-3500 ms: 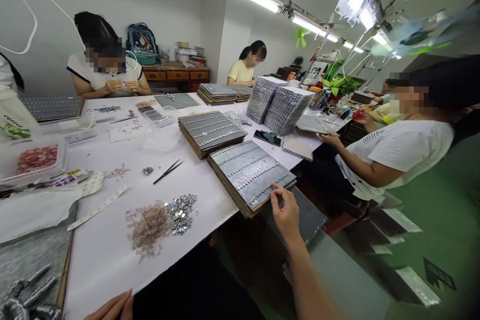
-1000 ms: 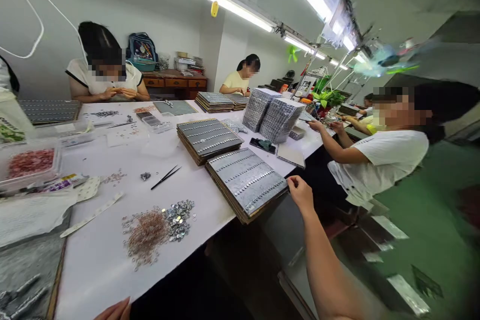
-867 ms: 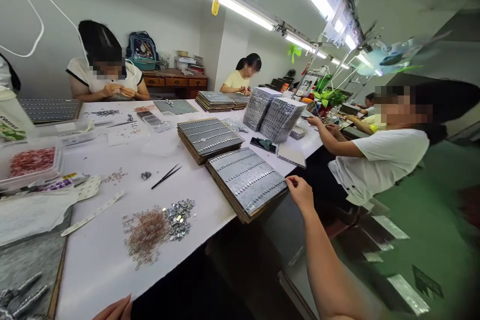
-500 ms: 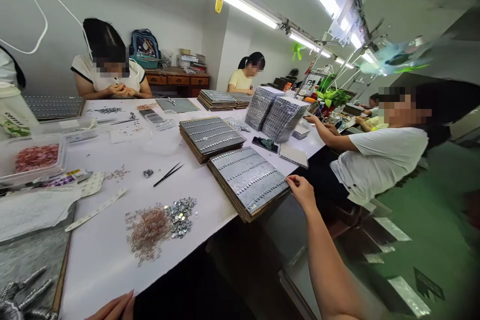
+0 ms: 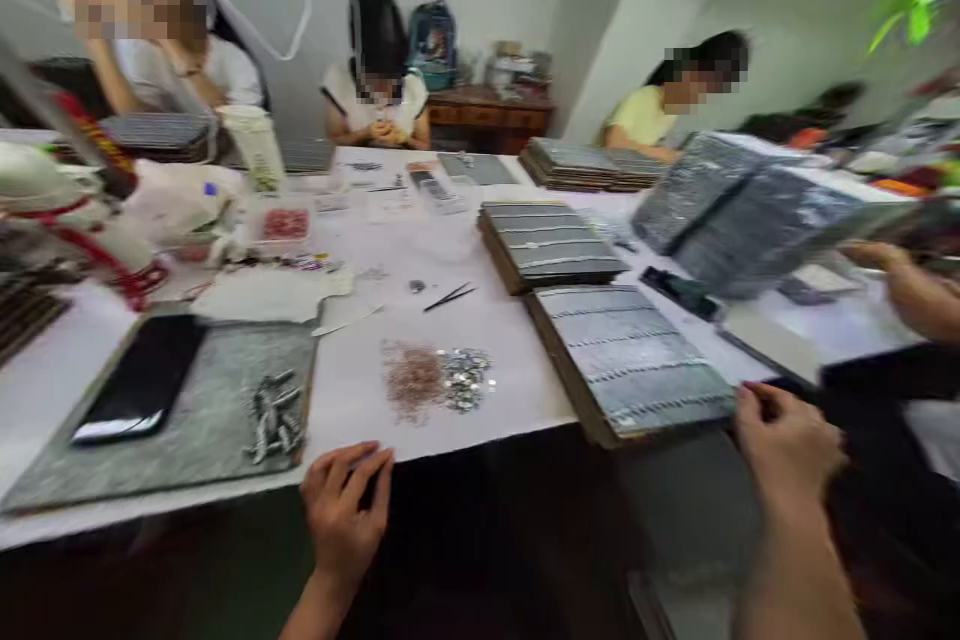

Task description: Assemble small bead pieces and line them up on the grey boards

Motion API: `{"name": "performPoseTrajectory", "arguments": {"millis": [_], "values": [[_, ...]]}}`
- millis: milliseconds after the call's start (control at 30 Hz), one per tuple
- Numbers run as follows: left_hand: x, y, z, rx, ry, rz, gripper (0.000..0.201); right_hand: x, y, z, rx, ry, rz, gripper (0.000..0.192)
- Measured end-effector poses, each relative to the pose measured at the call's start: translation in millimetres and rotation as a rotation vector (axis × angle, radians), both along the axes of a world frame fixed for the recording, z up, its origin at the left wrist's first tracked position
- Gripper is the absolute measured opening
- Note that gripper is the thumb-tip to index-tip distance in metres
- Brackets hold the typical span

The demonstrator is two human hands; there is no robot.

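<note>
Only fingertips showed before; now the left hand (image 5: pixel 349 510), loosely curled, contents unclear, shows whole by the table (image 5: pixel 525 390). The stud-lined board stack (image 5: pixel 637 345) lies just left of the right hand (image 5: pixel 789 440), pinched or merely touched, I can't tell.

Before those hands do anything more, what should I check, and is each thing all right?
1. Right hand at a corner of the nearer board stack: ok.
2. Left hand free of small parts: cannot tell; its fingers are curled near the edge of the table.
3. Tweezers lying apart from both hands: ok.
4. Pink pile and silver pile separated: not ok; they meet.
5. Rows on that stack unbroken: cannot tell; blurred.
</note>
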State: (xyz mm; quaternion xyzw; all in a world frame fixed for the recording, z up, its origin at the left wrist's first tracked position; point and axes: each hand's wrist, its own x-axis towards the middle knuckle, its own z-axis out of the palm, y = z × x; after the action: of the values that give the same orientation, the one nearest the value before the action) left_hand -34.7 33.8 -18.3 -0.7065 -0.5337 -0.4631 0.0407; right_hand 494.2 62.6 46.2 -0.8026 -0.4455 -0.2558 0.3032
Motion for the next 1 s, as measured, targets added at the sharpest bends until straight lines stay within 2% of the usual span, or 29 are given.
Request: {"name": "performPoseTrajectory", "arguments": {"millis": [67,100,133,200,300,367,433,500,600,733,800,1000], "values": [[4,1,3.2,-0.030,-0.021,0.046,0.012,-25,13,0.2,0.064,-0.043,-0.039,0.060],[6,1,4.0,-0.048,-0.020,0.065,0.014,-47,17,0.2,0.100,-0.094,-0.040,0.059],[8,0,4.5,-0.062,-0.016,0.079,0.014,-74,18,0.1,0.119,-0.152,0.030,0.054],[10,-2,5.0,-0.093,0.002,0.103,0.016,-140,16,-1.3,0.035,-0.173,0.393,0.034],[11,-5,5.0,-0.167,0.066,0.128,0.022,-244,6,-10.2,-0.071,0.012,0.876,0.018],[12,-7,4.7,-0.228,0.132,0.141,0.034,-297,0,-20.1,-0.192,0.151,1.071,0.020],[12,-8,4.1,-0.274,0.194,0.152,0.045,-331,-7,-30.6,-0.265,0.243,1.163,0.025],[12,-8,3.0,-0.290,0.228,0.150,0.050,-349,-12,-39.4,-0.288,0.283,1.168,0.028],[10,-8,-0.3,-0.242,0.198,0.117,0.043,-359,-17,-47.4,-0.309,0.270,1.110,0.030],[3,-9,-5.3,-0.070,0.039,0.027,0.024,-362,-18,-50.0,-0.360,0.203,1.064,0.033],[-1,-11,-6.2,-0.014,-0.026,-0.017,0.022,-362,-18,-49.3,-0.374,0.187,1.054,0.035],[-5,-15,-2.7,-0.024,-0.060,-0.045,0.025,-359,-21,-46.1,-0.341,0.246,1.114,0.036]]}}
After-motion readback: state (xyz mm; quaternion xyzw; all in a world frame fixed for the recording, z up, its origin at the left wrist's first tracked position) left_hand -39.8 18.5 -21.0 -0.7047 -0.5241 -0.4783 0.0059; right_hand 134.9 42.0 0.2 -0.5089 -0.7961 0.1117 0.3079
